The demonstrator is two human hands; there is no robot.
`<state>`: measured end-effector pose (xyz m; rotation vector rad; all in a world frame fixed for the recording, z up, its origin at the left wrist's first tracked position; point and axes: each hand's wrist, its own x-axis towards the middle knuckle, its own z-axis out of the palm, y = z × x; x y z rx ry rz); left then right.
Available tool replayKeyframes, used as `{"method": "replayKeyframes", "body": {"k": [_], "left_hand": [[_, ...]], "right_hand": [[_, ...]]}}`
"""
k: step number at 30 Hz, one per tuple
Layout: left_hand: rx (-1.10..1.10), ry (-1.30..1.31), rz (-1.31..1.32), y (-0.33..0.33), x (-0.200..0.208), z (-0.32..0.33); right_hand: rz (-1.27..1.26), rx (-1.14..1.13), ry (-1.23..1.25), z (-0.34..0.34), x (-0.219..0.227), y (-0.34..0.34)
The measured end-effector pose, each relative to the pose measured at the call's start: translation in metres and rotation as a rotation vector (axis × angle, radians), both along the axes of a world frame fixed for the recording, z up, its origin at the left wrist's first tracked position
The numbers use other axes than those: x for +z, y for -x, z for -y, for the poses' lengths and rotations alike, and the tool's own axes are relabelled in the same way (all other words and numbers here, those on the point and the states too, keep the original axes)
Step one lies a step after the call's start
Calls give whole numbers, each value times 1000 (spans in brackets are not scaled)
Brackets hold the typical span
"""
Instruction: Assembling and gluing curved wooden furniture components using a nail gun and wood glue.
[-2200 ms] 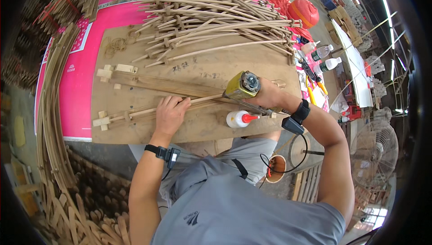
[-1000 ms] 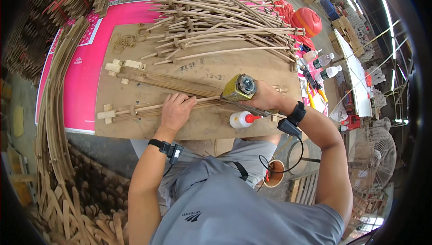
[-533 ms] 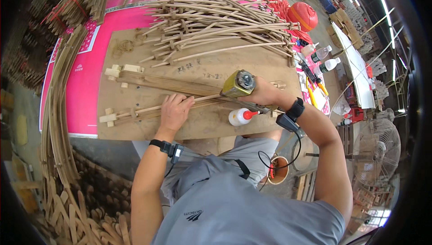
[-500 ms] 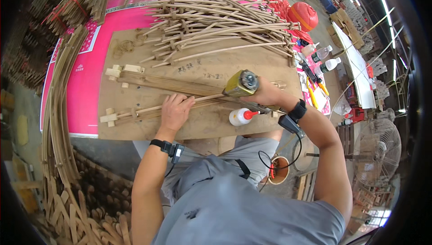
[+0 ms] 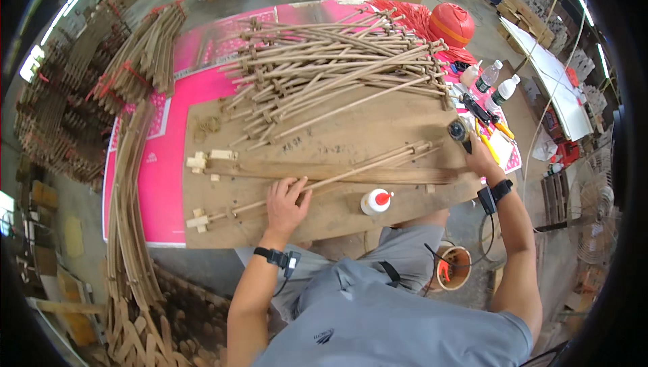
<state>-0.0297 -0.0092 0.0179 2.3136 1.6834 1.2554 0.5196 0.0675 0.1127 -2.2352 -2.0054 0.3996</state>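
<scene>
My left hand (image 5: 287, 203) is on a slim wooden rod (image 5: 361, 169), thumb and fingers on either side of it. The rod lies slanted across a brown board (image 5: 378, 117); its lower left end is by a small wooden block (image 5: 198, 221). Cross-pieces show near its upper right end. Gripped in my right hand (image 5: 482, 158) is a nail gun (image 5: 459, 131) with a round dark cap, held over the board's right edge, away from the rod. A white glue bottle (image 5: 374, 202) with a red tip is between the hands, close to the board's front edge.
A heap of wooden rods (image 5: 337, 63) covers the back of the board. Bottles (image 5: 489, 75), yellow-handled pliers (image 5: 499, 126) and a red ball of twine (image 5: 451, 25) are at the right. Long wooden strips (image 5: 128, 191) hang along the left edge. A bucket (image 5: 453, 268) stands below.
My right hand has moved the nail gun off the rod, to the right. My left hand stays on the rod. The view has shifted, showing more of the floor beyond the table.
</scene>
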Motion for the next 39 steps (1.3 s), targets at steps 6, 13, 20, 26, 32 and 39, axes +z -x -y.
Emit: {"method": "replayKeyframes", "body": {"k": [6,13,20,26,32,39], "left_hand": [[31,52,-39,-8,33,-45],[5,196,-268,-37,26,-146],[31,259,-266,-33,1,-168],[-47,146,-206,-51,32,-150],[-60,54,-218,-33,64,-99],[-125,173,-169,18,56,-61]], "right_hand": [[143,-108,-86,8,-72,-38],[138,-123,-378,40,-70,-5],[-104,75,-651,113,-51,72],[-262,90,-545,165,-55,101],[-349,64,-528,168,-58,122],[-369,50,-628,127,-50,137]]}}
